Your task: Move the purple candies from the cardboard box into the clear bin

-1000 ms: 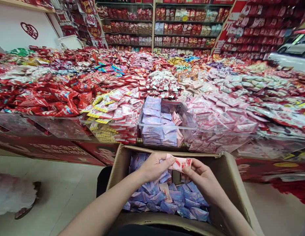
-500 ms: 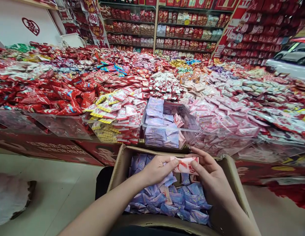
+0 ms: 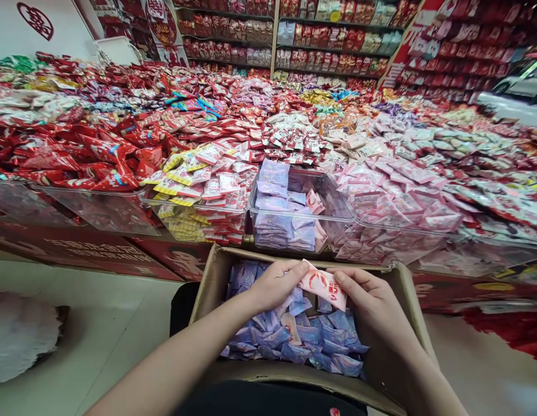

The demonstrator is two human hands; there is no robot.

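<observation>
Between my two hands is a pink candy packet [image 3: 324, 285] with red print, held above an open cardboard box [image 3: 418, 312]. My left hand [image 3: 279, 283] pinches its upper left corner between thumb and finger. The thumb and fingers of my right hand [image 3: 366, 289] close on its right edge. Loose purple candy packets [image 3: 294, 346] fill much of the box floor, with a few pink ones among them. Just beyond the box, a clear plastic bin [image 3: 338, 215] holds stacked purple packets [image 3: 272, 199] on its left side and some pink packets at the middle.
Neighbouring clear bins hold yellow-and-white packets [image 3: 186, 179], red packets [image 3: 104, 156] and pink packets [image 3: 394, 185]. Heaps of wrapped sweets stretch back to stocked shelves [image 3: 234, 40]. A whitish bundle [image 3: 23, 335] lies on the floor at left, and red material [image 3: 506, 332] shows at right.
The pink packet has been tilted, its right end now lower, with more of its printed face showing. My right fingers have closed in on it. The view has dipped slightly.
</observation>
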